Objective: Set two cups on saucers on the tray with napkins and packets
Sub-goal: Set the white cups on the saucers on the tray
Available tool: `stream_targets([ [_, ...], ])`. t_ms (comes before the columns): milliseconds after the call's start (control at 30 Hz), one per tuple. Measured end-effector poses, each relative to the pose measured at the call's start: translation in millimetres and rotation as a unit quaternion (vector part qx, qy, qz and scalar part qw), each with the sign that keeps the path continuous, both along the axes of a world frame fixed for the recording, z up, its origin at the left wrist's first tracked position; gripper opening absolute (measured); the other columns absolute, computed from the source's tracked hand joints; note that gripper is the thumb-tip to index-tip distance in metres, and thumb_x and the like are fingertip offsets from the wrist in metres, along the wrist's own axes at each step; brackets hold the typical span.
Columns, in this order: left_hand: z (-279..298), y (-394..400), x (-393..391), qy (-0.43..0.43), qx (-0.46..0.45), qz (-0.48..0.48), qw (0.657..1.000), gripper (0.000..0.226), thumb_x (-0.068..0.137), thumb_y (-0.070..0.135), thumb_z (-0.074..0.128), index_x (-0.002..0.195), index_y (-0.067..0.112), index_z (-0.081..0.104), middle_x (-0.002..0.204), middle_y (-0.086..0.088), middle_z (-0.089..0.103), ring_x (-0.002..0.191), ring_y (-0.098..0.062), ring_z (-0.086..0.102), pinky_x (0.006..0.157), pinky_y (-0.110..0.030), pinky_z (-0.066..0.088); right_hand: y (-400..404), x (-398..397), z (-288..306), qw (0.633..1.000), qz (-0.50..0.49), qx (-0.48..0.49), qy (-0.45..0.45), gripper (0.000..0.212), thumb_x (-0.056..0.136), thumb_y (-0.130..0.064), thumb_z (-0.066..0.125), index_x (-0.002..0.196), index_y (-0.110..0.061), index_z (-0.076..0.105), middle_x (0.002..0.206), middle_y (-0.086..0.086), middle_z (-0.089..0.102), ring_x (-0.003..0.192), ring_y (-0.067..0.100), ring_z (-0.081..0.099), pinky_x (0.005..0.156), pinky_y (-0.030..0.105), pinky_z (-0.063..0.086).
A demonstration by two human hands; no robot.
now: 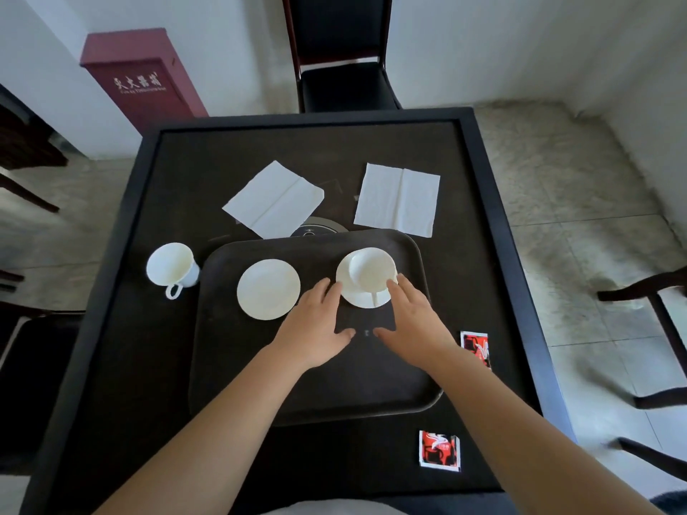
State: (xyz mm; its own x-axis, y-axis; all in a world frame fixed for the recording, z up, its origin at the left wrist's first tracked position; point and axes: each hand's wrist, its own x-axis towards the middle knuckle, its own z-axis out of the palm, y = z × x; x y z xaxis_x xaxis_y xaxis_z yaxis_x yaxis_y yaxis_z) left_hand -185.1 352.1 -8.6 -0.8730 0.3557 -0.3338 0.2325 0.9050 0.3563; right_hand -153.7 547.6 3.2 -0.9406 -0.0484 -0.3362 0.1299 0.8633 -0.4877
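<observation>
Red packet (pixel 439 449) was seen nearest, at five o'clock of the tray (pixel 260 395). Both the left hand (pixel 316 328) and right hand (pixel 412 328) were spread flat, fingertips touching the cup's saucer (pixel 358 297). The cup on it (pixel 371 271) sat at one o'clock; another cup (pixel 173 265) was left at nine, off the tray.

We take the tray (pixel 308 395) on the worktop (pixel 178 172) as landmark. On it, a bare saucer (pixel 268 289) lies left of a saucer carrying a cup (pixel 368 271). A second cup (pixel 173 268) stands left of the tray, two napkins (pixel 273 198) behind it, two packets (pixel 438 448) to its right.
</observation>
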Motion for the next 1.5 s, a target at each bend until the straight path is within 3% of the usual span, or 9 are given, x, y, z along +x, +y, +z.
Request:
stream_targets([
  [333, 28, -64, 78, 0.007, -0.035, 0.027, 0.999, 0.081, 0.090, 0.057, 0.055, 0.154, 0.025, 0.018, 0.165, -0.002, 0.011, 0.150, -0.023, 0.012, 0.115, -0.042, 0.028, -63, 52, 0, 0.989, 0.136, 0.052, -0.035, 0.092, 0.083, -0.060, 0.064, 0.153, -0.031, 0.011, 0.164, -0.004, 0.005, 0.149, 0.023, 0.009, 0.114, 0.047, 0.025],
  [667, 45, -144, 118, 0.009, -0.039, 0.076, 0.996, 0.078, 0.091, 0.055, 0.056, 0.154, 0.024, 0.020, 0.165, -0.002, 0.011, 0.150, -0.023, 0.012, 0.116, -0.042, 0.029, -142, 65, 12, 0.969, 0.230, 0.054, -0.077, 0.093, 0.083, -0.060, 0.063, 0.154, -0.029, 0.011, 0.163, -0.006, 0.009, 0.148, 0.021, 0.013, 0.113, 0.044, 0.027],
  [1100, 52, -263, 94, 0.008, -0.010, 0.080, 0.997, 0.078, 0.090, 0.056, 0.054, 0.153, 0.025, 0.021, 0.164, -0.001, 0.013, 0.147, -0.024, 0.020, 0.110, -0.043, 0.035, -259, 49, 35, 0.968, 0.233, 0.062, -0.070, 0.084, 0.087, -0.051, 0.063, 0.153, -0.027, 0.018, 0.161, -0.003, 0.020, 0.145, 0.022, 0.024, 0.110, 0.043, 0.033],
  [1500, 41, -331, 26, -0.016, 0.003, 0.054, 0.998, 0.072, 0.089, 0.059, 0.052, 0.150, 0.029, 0.028, 0.157, 0.006, 0.031, 0.136, -0.017, 0.041, 0.097, -0.036, 0.045, -324, -13, 32, 0.981, 0.183, 0.042, -0.051, 0.076, 0.090, -0.047, 0.062, 0.152, -0.025, 0.023, 0.157, -0.004, 0.029, 0.140, 0.021, 0.033, 0.108, 0.041, 0.038],
])
